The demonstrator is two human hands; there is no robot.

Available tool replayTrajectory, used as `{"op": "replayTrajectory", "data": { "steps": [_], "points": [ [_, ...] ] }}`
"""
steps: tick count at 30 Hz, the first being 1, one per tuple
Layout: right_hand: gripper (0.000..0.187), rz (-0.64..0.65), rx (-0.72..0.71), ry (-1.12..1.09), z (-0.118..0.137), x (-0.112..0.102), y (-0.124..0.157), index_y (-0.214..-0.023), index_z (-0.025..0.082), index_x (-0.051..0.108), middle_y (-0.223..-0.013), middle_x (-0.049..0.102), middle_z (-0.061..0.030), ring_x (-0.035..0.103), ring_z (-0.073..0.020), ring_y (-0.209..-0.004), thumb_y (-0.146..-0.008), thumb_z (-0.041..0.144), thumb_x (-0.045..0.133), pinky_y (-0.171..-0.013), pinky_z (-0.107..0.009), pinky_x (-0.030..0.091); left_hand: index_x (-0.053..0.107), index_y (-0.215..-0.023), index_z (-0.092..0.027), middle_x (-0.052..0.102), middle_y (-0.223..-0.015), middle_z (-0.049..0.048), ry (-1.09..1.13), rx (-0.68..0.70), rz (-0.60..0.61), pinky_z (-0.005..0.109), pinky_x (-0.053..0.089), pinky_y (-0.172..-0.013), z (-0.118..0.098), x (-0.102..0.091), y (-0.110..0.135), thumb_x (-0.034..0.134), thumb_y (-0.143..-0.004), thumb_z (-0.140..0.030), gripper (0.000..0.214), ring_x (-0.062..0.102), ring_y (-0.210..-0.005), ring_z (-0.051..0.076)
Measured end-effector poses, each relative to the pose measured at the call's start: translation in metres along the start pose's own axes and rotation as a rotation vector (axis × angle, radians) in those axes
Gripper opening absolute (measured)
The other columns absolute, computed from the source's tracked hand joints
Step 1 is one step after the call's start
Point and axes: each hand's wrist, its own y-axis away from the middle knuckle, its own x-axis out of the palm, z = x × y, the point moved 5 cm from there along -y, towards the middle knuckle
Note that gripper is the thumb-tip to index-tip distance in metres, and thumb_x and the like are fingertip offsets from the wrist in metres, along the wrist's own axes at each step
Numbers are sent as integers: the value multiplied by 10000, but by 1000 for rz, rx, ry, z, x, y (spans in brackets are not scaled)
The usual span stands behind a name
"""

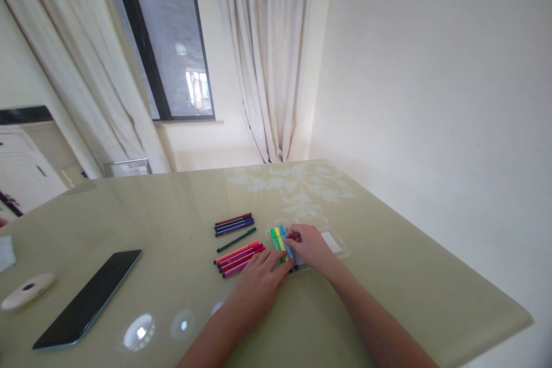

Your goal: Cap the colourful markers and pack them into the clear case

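A clear plastic case [342, 250] lies opened out on the table, with green [276, 238], yellow [280, 237] and blue [290, 250] markers side by side in its left part. My right hand [311, 246] reaches over the case, thumb and finger pinched at the blue marker. Fingers stretched out, my left hand [263, 276] rests at the lower ends of these markers and touches them. Its fingers partly cover the right ends of several red, orange and pink markers [237, 259]. Above those lie a dark green marker [236, 240] and a group of dark red and blue markers [234, 225].
A black-screened tablet [88, 299] and a pale oval object [28, 291] lie on the left of the glossy table [181, 224]. A white wall [431, 98] runs along the table's right side. Curtains [267, 40] and a window stand behind.
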Motion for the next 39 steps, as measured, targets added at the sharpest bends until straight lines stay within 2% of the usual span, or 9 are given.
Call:
{"op": "replayTrajectory", "data": {
  "steps": [9,11,14,17,21,24,29,33,39],
  "points": [
    [114,4,5,51,2,2,1,-733,180,731,-721,735,-18,641,-158,-692,-797,128,652,-654,-240,416,600,-1356,-280,649,-1353,53,92,-62,-31,452,505,-1043,3,-6,-2,553,-987,-175,386,599,-1229,259],
    [105,0,0,62,3,1,2,-762,181,732,-743,738,-21,644,-163,-707,-815,141,651,-651,-242,410,643,-1292,-256,681,-1278,58,107,-163,-78,413,507,-1028,20,-15,-2,506,-1018,-207,310,623,-1176,237],
    [98,-7,-1,92,3,0,3,-812,184,728,-780,744,-27,657,-173,-737,-849,164,640,-664,-247,413,708,-1144,-211,697,-1160,76,0,-443,-158,409,500,-986,61,-30,8,433,-1038,-210,295,631,-1094,245],
    [91,5,-4,125,2,2,4,-860,189,721,-811,749,-32,668,-180,-765,-876,188,632,-683,-252,422,716,-1144,-193,686,-1184,92,-130,-681,-103,455,487,-958,100,-36,25,463,-1014,-223,286,603,-1102,297],
    [95,13,-17,138,2,4,3,-881,192,716,-819,745,-30,666,-178,-765,-896,204,623,-693,-255,432,743,-992,-187,716,-1040,88,-134,-742,-66,459,497,-911,123,-35,37,508,-984,-235,240,624,-1007,308],
    [106,-21,-38,130,5,2,4,-859,188,720,-850,740,-37,662,-182,-798,-887,175,618,-735,-261,446,713,-1013,-195,726,-1050,76,-71,-706,-131,437,501,-931,118,-36,33,497,-989,-245,223,634,-1021,282],
    [130,-7,-74,-155,23,5,7,-912,199,741,-870,744,-26,664,-177,-795,-909,265,629,-725,-258,471,671,-1053,-217,728,-1038,54,294,-498,-400,415,541,-898,74,-35,13,531,-985,-314,183,671,-971,245],
    [260,24,-47,-417,30,11,7,-838,184,704,-710,680,-9,623,-155,-671,-931,395,583,-615,-236,451,659,-1034,-226,719,-931,34,498,-467,-421,359,579,-757,45,-27,5,599,-966,-409,205,694,-832,219],
    [337,-29,22,-853,20,1,0,-926,167,675,-804,703,-41,623,-144,-659,-860,494,628,-555,-226,418,645,-1171,-237,712,-1087,64,452,-321,-349,367,581,-858,27,-23,4,516,-1023,-348,226,693,-976,220]
  ]
}}
